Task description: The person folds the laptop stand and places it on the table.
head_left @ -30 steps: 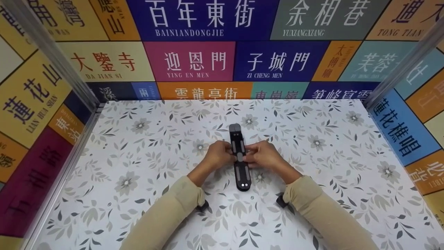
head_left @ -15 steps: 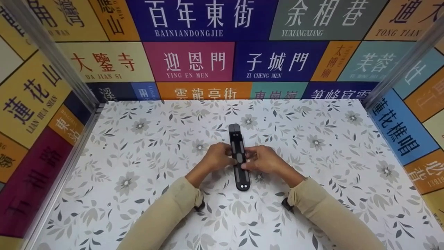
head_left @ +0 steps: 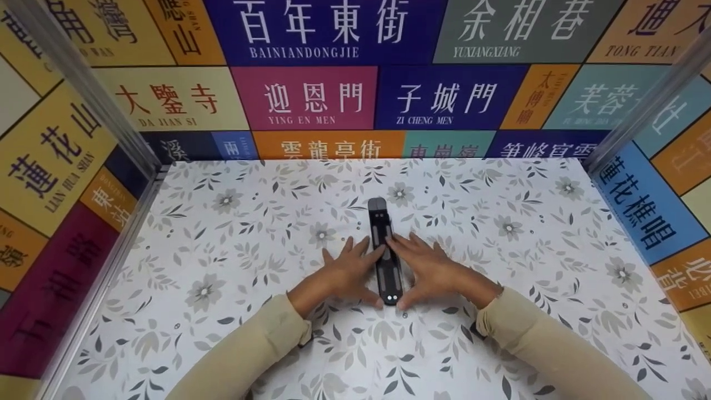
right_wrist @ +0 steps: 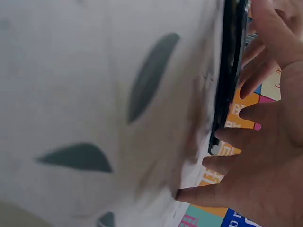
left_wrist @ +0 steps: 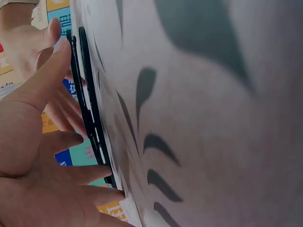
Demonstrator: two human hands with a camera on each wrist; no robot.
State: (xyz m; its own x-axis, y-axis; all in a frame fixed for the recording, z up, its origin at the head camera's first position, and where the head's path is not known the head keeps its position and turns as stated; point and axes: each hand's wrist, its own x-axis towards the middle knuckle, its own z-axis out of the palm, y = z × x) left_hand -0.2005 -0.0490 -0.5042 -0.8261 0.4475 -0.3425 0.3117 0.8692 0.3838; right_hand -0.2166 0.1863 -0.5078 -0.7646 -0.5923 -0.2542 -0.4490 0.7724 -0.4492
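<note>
A black folded laptop stand [head_left: 390,275], long and narrow with grey pads and a rounded grey far end, lies on the patterned tabletop. My left hand [head_left: 353,275] is at its left side with fingers spread, the forefinger reaching over its middle and the thumb near its front end. From the right, my right hand [head_left: 430,272] mirrors this, fingers straight and thumb beside the front end. Edge-on in the left wrist view, the stand [left_wrist: 90,104] shows two dark layers close together. In the right wrist view its dark side [right_wrist: 227,71] runs past my extended fingers.
The white tabletop [head_left: 250,222] bears a grey flower and leaf print. Panels with coloured sign lettering [head_left: 311,97] close off the back and both sides, with metal posts [head_left: 119,111] at the corners.
Both hands have let go of the stand's middle, where they gripped it, and spread their fingers. They have shifted slightly toward the near end; the stand stays in nearly the same place.
</note>
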